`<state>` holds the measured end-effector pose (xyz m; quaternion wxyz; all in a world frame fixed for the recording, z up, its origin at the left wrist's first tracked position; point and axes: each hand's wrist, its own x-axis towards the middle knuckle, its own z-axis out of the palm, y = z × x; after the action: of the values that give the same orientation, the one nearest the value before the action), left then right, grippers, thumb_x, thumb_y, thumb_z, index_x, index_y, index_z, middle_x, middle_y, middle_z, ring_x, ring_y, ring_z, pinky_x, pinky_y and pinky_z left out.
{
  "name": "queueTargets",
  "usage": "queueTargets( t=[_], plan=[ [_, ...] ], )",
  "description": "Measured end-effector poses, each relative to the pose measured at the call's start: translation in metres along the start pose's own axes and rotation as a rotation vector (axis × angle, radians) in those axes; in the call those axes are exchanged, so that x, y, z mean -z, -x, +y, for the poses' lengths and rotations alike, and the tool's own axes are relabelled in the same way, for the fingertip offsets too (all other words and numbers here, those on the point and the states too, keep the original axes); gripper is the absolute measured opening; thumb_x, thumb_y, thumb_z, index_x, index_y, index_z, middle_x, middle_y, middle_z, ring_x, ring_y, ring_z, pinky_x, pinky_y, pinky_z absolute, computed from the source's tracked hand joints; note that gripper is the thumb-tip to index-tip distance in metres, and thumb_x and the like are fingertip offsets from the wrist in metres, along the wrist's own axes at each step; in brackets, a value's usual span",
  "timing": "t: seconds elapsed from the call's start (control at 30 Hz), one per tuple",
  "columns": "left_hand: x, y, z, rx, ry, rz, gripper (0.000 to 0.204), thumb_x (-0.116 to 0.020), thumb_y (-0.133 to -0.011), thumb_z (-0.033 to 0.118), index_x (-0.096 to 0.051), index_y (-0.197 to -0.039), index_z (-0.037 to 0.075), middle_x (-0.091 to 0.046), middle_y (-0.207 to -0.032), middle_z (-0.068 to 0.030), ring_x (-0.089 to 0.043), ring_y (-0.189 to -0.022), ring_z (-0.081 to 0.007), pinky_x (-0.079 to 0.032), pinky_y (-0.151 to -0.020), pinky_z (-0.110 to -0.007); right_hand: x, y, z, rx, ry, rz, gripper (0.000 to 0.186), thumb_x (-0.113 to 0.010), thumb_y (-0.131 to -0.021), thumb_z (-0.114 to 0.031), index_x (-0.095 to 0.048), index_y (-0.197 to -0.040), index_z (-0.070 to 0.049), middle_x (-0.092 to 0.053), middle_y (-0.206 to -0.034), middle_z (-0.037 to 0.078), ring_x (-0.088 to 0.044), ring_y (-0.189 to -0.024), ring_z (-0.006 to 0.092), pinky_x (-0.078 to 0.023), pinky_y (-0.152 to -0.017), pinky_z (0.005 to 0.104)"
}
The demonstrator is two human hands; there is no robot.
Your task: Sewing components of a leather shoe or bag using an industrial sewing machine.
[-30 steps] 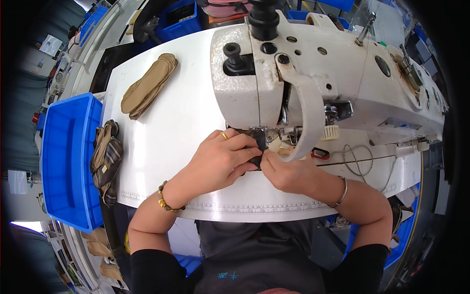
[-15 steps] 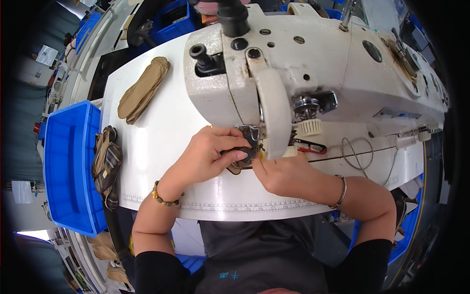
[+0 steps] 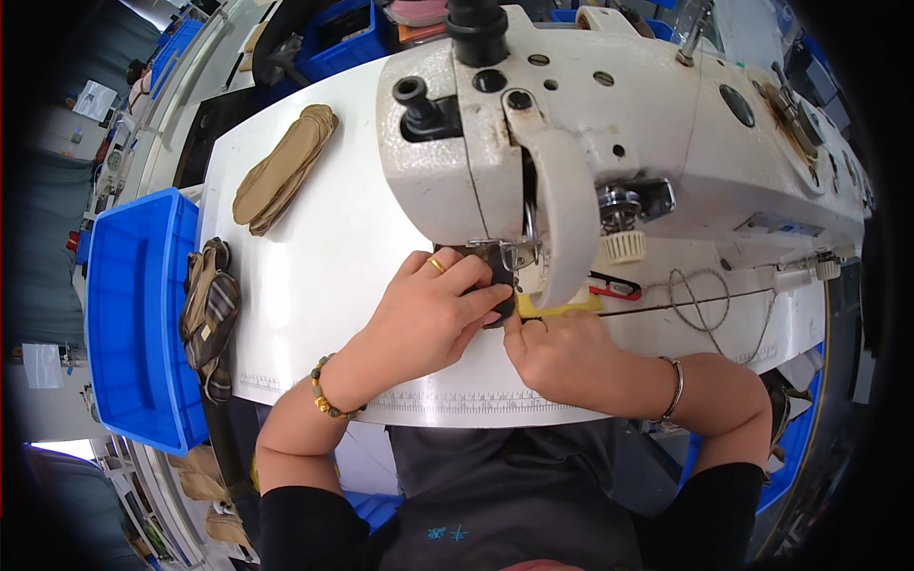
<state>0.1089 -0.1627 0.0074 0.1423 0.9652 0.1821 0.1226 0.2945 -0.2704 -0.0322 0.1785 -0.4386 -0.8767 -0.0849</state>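
Note:
Under the head of the white sewing machine (image 3: 447,181), a dark fabric piece (image 3: 504,278) lies beside the metal presser foot (image 3: 510,255). My left hand (image 3: 428,309) is on its left side, fingers bent over it and thumb tucked at the near edge, gripping it. My right hand (image 3: 566,354) is closed at the near right edge of the piece, thumb and index finger pinched there. Its other fingers are curled beside a yellow plate (image 3: 562,305). Much of the piece is hidden by my fingers.
Red-and-black thread snips (image 3: 614,286) and a loose grey cord (image 3: 700,300) lie right of my hands. A stack of tan insole-shaped pieces (image 3: 286,171) rests at far left. Sewn dark plaid pieces (image 3: 209,319) hang by a blue bin (image 3: 138,324) at the table's left edge.
My left hand has shifted its grip, its fingers now reaching farther over the dark piece. The piece has turned at the presser foot. More of the yellow plate shows by my right hand.

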Motion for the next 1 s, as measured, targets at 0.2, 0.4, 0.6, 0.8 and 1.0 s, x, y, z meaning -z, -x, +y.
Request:
queueTargets(
  t=[0.2,0.4,0.6,0.8,1.0],
  plan=[
    [-0.012,-0.009,-0.022,0.041,0.055,0.048,0.023,-0.074,-0.082,0.019,-0.075,-0.104,0.015,-0.068,-0.102,-0.0004,-0.062,-0.093,-0.0216,-0.042,-0.088,-0.038,-0.003,-0.005,0.01,-0.056,0.116,-0.057,0.033,-0.066,-0.072,-0.01,-0.07,-0.101,0.008,-0.059,-0.058,0.003,-0.06,-0.048,0.0158,-0.047,-0.043,0.0317],
    [-0.016,-0.02,-0.039,0.054,0.114,0.146,0.019,-0.075,-0.08,0.019,-0.079,-0.098,0.013,-0.073,-0.094,-0.004,-0.064,-0.093,-0.0251,-0.042,-0.09,-0.039,-0.019,-0.009,0.026,-0.084,0.139,0.022,0.038,-0.066,-0.073,-0.009,-0.066,-0.108,0.008,-0.062,-0.062,0.007,-0.061,-0.05,0.0198,-0.048,-0.046,0.0346],
    [-0.019,-0.018,-0.049,0.085,0.195,0.169,0.025,-0.081,-0.075,0.026,-0.079,-0.097,0.013,-0.072,-0.09,-0.005,-0.063,-0.092,-0.0268,-0.042,-0.091,-0.04,-0.038,0.001,0.031,-0.074,0.147,-0.041,0.036,-0.066,-0.077,-0.009,-0.067,-0.111,0.003,-0.064,-0.065,0.008,-0.064,-0.055,0.0224,-0.049,-0.049,0.0358],
    [0.007,-0.016,-0.036,0.214,-0.248,0.441,0.032,-0.084,-0.071,0.038,-0.077,-0.084,0.01,-0.067,-0.075,-0.0044,-0.061,-0.079,-0.026,-0.042,-0.08,-0.037,-0.042,-0.007,0.039,-0.44,-0.452,0.188,0.024,-0.069,-0.077,-0.009,-0.072,-0.101,-0.01,-0.063,-0.067,0.003,-0.065,-0.057,0.0215,-0.049,-0.048,0.0363],
    [0.02,0.005,-0.033,0.387,-0.204,0.035,0.032,-0.083,-0.074,0.04,-0.075,-0.082,0.01,-0.067,-0.088,-0.0035,-0.06,-0.079,-0.0211,-0.044,-0.072,-0.037,-0.021,-0.016,0.044,-0.164,-0.01,0.279,0.02,-0.072,-0.075,-0.01,-0.071,-0.095,-0.009,-0.068,-0.072,0.005,-0.067,-0.06,0.0209,-0.05,-0.048,0.035]
  ],
)
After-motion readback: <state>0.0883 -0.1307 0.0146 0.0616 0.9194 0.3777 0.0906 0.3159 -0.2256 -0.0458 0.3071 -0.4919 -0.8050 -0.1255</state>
